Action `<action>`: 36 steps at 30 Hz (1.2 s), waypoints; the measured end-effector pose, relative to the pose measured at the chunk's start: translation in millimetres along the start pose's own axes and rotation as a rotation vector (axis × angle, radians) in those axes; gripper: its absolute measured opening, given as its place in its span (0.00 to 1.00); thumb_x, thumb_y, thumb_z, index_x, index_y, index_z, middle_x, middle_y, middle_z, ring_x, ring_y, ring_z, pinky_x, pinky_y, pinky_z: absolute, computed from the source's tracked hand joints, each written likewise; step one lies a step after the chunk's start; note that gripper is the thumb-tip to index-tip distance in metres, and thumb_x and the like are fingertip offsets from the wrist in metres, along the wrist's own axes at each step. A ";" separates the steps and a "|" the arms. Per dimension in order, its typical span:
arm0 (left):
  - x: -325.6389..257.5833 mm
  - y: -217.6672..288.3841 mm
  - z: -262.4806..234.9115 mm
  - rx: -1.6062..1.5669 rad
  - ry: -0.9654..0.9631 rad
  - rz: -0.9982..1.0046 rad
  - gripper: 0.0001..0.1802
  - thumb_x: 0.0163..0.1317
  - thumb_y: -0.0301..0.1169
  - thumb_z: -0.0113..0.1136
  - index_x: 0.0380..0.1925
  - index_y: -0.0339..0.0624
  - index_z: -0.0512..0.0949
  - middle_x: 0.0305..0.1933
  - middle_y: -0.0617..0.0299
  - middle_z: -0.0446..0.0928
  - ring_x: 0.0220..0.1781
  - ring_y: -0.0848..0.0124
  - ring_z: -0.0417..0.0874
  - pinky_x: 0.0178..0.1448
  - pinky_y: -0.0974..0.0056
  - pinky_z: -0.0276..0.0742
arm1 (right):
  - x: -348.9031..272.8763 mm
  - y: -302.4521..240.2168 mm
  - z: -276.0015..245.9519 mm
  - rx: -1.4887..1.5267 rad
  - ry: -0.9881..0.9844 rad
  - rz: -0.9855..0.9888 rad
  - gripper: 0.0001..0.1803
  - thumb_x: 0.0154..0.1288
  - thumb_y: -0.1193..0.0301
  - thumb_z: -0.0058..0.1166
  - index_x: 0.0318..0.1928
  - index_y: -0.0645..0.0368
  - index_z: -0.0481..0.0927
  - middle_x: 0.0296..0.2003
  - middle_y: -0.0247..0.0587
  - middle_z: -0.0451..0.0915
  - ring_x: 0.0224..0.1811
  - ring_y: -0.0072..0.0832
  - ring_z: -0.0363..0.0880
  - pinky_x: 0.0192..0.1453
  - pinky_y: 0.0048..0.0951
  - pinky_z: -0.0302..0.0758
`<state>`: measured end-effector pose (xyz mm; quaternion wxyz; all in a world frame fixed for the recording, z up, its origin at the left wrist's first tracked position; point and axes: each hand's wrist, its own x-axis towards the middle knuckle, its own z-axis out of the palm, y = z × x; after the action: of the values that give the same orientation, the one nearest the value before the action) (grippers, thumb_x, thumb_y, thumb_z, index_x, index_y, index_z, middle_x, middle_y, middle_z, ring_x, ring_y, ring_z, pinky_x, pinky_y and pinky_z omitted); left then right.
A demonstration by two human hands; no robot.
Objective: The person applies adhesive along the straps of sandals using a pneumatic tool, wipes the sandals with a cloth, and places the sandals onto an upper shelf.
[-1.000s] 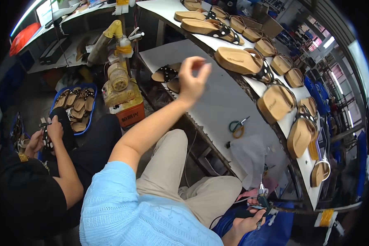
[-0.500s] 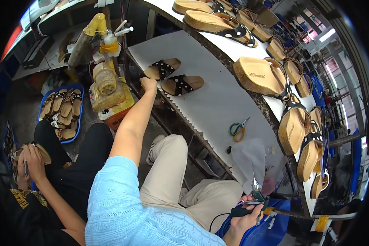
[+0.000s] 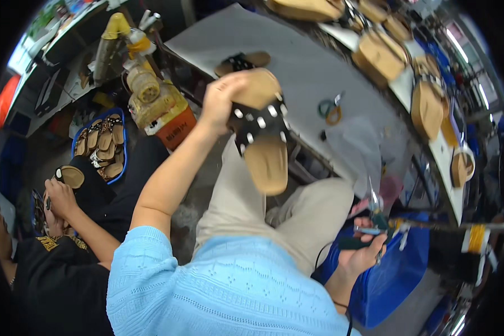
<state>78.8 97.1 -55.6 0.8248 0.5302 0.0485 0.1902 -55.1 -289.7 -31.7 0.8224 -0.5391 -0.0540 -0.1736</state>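
Note:
A sandal with a tan footbed and black straps with white dots is up off the table, in front of my legs. My left hand is closed round its upper end, fingers on the footbed's edge. The matching sandal lies on the grey-covered table behind it, partly hidden by my hand. At the lower right my right hand grips a dark green corded hand tool with a pointed metal tip aimed upward. Its exact kind is unclear.
Scissors with green and yellow handles lie on the table beside a translucent sheet. Sandals line the white shelf at right. A blue bin stands by my right hand. At left, a co-worker's hand holds another sandal near a blue basket.
My left hand has lifted one dotted sandal off the table and brought it nearer, toward my body. The view has shifted; my right hand still holds the green tool.

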 end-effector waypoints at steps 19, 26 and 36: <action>-183.4 -55.8 49.8 -0.994 -0.402 -0.704 0.61 0.58 0.78 0.50 0.79 0.47 0.51 0.78 0.28 0.51 0.77 0.44 0.65 0.71 0.42 0.75 | -22.9 -29.2 10.0 -0.655 -0.687 -0.455 0.21 0.48 0.70 0.80 0.31 0.66 0.77 0.38 0.52 0.83 0.37 0.43 0.85 0.40 0.38 0.79; -187.7 -14.1 73.7 -0.793 -0.272 -0.549 0.53 0.66 0.73 0.44 0.77 0.42 0.56 0.73 0.34 0.62 0.73 0.43 0.70 0.69 0.39 0.76 | -22.1 -9.6 40.1 -0.882 -0.773 -0.671 0.21 0.40 0.75 0.77 0.30 0.71 0.77 0.40 0.55 0.83 0.37 0.44 0.85 0.39 0.37 0.76; -192.0 -1.5 68.0 -0.611 -0.253 -0.428 0.53 0.66 0.74 0.42 0.76 0.42 0.57 0.72 0.37 0.66 0.71 0.42 0.72 0.67 0.41 0.78 | -19.5 -6.3 56.9 -0.926 -0.780 -0.665 0.21 0.40 0.73 0.76 0.29 0.70 0.76 0.38 0.52 0.82 0.36 0.42 0.84 0.39 0.35 0.73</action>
<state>-78.8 -31.8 -50.9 0.9651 0.2575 -0.0030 -0.0473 -69.9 -236.0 -8.1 0.3308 -0.8126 -0.4288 -0.2152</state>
